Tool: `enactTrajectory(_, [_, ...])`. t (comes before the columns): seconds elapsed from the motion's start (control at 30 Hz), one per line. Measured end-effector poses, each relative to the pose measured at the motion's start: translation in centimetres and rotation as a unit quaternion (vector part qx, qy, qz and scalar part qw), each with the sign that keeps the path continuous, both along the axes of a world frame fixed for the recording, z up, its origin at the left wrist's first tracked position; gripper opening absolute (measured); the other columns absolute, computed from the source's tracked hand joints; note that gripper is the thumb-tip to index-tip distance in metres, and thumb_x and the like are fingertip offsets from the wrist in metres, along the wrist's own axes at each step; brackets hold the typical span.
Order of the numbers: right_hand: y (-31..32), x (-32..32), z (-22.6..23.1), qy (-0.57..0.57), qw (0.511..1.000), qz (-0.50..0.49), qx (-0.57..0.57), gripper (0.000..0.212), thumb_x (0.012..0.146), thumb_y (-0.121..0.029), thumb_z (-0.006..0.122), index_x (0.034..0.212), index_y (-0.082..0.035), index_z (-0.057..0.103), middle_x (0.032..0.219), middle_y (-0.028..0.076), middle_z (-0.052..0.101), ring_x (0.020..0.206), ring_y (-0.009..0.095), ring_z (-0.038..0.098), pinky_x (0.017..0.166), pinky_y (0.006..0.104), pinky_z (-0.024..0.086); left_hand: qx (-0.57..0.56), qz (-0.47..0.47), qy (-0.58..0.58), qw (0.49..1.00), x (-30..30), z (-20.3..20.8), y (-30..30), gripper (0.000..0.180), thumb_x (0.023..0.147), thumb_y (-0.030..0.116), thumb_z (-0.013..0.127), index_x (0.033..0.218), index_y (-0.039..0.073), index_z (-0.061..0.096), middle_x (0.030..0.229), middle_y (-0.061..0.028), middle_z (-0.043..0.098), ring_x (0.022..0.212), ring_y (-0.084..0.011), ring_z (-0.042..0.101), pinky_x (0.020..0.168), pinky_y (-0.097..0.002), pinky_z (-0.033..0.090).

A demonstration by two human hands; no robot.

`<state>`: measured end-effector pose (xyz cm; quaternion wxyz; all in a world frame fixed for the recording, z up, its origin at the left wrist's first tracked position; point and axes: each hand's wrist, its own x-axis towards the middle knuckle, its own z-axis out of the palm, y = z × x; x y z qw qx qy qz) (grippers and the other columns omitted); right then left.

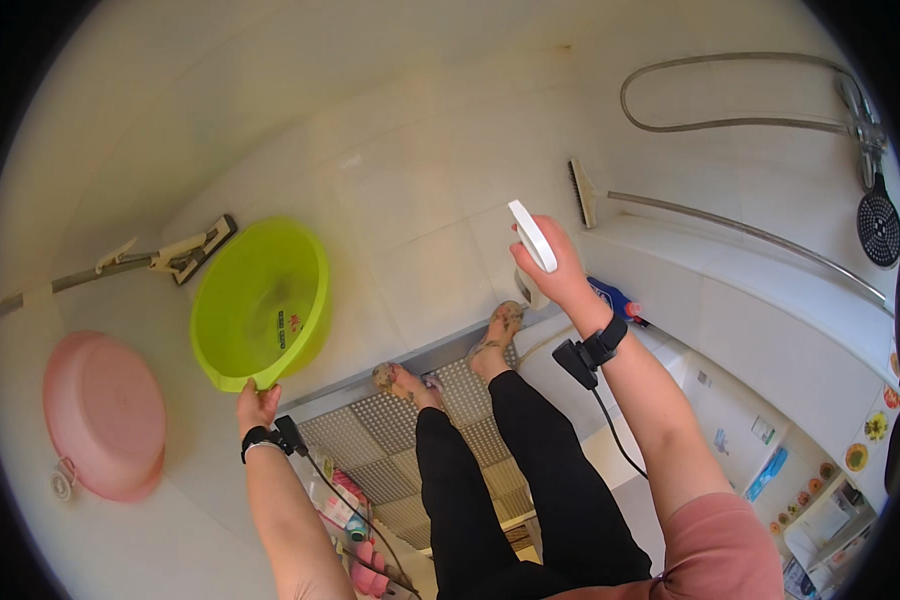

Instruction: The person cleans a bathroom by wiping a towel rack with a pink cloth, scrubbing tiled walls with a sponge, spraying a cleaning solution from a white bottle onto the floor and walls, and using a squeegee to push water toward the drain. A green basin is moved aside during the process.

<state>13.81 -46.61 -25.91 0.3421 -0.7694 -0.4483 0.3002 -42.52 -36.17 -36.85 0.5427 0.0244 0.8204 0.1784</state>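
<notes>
Room: white-tiled bathroom wall [420, 200], upper frame.
Left hand [257, 405]: I pinch the green basin [260, 300] by its rim.
Right hand [560, 270]: I grip a white spray bottle [532, 240].

Pale tiled walls [420, 190], a perforated floor mat [370, 440], what looks like daylight.

A small red and dark sticker [294, 326] is sitting on the inside wall of the green basin [260, 300], near its lower right rim. Round, flower-like stickers [876, 427] in yellow, orange and red are showing at the far right edge, with a smaller row of round ones [798, 499] running below them beside a blue strip label [768, 472] and small pale square labels [763, 430] on the white surface. Colourful packages [338, 508] are lying low between the left forearm and the legs, too small to tell apart.
</notes>
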Motion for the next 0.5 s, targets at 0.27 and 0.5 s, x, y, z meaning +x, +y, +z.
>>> enactTrajectory(0.27, [9.3,-4.8,1.1,-0.041,0.993,0.068,0.087,0.033,0.074,-0.017,0.067,0.101,-0.003,0.056,0.096,0.014,0.059,0.089,0.033,0.056,0.075,0.0396,0.047,0.001,-0.264,0.014,0.964,3.6,5.8,-6.4,0.085,0.088,0.048,0.053,0.147,0.008,0.006,0.151,-0.0179,0.01,0.137,-0.0371,0.017,0.107,-0.0522,0.021])
enactTrajectory(0.5, [12.8,-8.2,0.9,-0.014,0.993,0.056,0.103,0.033,0.075,-0.019,0.066,0.102,-0.004,0.057,0.097,0.014,0.059,0.09,0.033,0.057,0.077,0.0394,0.047,-0.145,-0.49,-0.166,0.844,10.1,11.6,-22.4,0.08,0.09,0.042,0.052,0.142,-0.006,0.016,0.148,-0.026,0.019,0.138,-0.0361,0.017,0.112,-0.0398,0.017])
